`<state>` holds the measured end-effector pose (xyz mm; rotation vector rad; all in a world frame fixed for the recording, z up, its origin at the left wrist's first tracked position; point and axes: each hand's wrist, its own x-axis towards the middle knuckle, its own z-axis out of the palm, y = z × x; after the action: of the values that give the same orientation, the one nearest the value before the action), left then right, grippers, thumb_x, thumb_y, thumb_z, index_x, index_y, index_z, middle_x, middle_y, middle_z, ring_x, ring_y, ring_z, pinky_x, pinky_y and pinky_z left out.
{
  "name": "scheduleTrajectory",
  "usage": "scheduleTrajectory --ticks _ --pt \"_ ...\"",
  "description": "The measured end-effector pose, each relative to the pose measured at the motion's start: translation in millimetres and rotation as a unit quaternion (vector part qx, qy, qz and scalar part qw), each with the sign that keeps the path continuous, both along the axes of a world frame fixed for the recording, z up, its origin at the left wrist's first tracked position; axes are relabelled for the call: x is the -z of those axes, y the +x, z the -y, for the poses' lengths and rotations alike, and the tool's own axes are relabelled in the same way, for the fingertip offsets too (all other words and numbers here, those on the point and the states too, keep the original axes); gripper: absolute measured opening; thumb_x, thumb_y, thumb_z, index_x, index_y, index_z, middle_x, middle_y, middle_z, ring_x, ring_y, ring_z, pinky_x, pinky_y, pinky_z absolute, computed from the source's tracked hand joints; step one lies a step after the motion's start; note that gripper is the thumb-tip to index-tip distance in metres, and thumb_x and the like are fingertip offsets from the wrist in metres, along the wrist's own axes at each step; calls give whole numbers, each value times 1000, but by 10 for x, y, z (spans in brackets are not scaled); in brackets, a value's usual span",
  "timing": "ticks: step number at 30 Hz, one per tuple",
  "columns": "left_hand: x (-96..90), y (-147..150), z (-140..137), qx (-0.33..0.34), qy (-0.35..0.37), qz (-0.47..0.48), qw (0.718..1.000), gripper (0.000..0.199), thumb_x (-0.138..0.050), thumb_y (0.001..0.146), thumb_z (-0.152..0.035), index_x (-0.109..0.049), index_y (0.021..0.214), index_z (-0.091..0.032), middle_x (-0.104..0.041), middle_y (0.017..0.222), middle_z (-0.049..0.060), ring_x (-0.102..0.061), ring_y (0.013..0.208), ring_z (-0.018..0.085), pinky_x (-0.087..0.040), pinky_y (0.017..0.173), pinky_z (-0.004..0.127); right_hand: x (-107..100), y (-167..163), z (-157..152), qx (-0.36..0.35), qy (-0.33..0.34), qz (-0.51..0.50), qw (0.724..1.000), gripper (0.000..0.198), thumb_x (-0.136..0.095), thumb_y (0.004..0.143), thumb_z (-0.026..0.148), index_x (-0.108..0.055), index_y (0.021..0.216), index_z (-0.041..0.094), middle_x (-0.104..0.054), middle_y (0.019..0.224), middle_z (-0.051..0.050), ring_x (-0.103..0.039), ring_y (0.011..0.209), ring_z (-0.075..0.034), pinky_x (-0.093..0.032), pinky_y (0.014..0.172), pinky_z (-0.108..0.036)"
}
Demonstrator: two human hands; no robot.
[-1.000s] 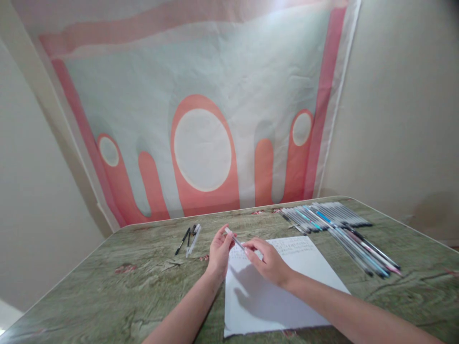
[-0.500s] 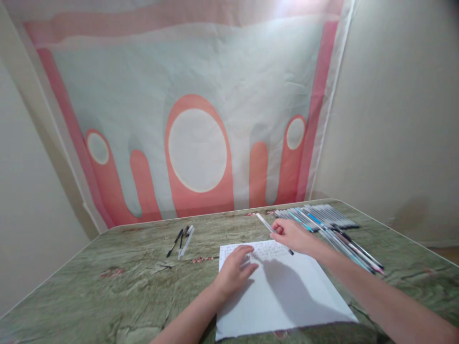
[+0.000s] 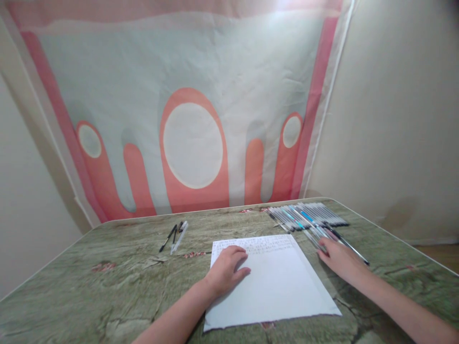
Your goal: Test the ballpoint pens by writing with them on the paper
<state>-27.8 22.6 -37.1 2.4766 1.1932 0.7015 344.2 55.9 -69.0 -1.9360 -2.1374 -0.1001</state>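
Note:
A white sheet of paper point(image 3: 276, 286) lies before me, with several lines of handwriting along its top edge. My left hand point(image 3: 227, 270) rests open on the sheet's left side, thumb apart from the fingers. To the right of the paper, my right hand point(image 3: 337, 258) is down at several loose pens point(image 3: 313, 237), thumb and fingers closed around the near end of one. The hand partly covers these pens. Beyond it spreads a row of clear-barrelled pens point(image 3: 328, 215), side by side, with a few blue ones point(image 3: 306, 216) lying across.
A small group of black and clear pens point(image 3: 179, 236) lies left of the paper. The table point(image 3: 118, 286) wears a green wood-patterned cover. Behind its far edge hangs a pink and white printed cloth point(image 3: 193, 143); a plain wall point(image 3: 387, 119) stands at the right.
My right hand has moved right and nearer, from above the paper's top edge to the loose pens; the pen it held there has left that spot. My left hand stays on the paper.

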Motion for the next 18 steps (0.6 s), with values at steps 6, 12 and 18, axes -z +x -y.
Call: scheduleTrajectory --ticks 6,12,18 --pt "-15 3 0 3 7 -7 1000 31 -55 77 -36 -58 103 -20 -54 111 8 -46 104 21 -35 94 35 34 21 26 44 49 54 996 19 -40 79 28 -55 87 19 -60 102 -9 -60 79 -20 -40 60 -28" --pt "-22 0 26 7 24 -17 1000 31 -55 77 -37 -58 102 -19 -56 109 8 -48 102 21 -36 92 35 98 76 33 52 53 79 994 25 -36 81 33 -54 92 21 -54 117 -9 -62 76 -22 -43 57 -32" --pt "-43 -128 -85 -15 59 -52 997 34 -53 78 -38 -57 104 -17 -59 108 9 -50 103 21 -36 93 33 278 233 -13 24 94 46 994 23 -37 79 35 -55 90 24 -58 110 -12 -61 70 -25 -42 58 -39"
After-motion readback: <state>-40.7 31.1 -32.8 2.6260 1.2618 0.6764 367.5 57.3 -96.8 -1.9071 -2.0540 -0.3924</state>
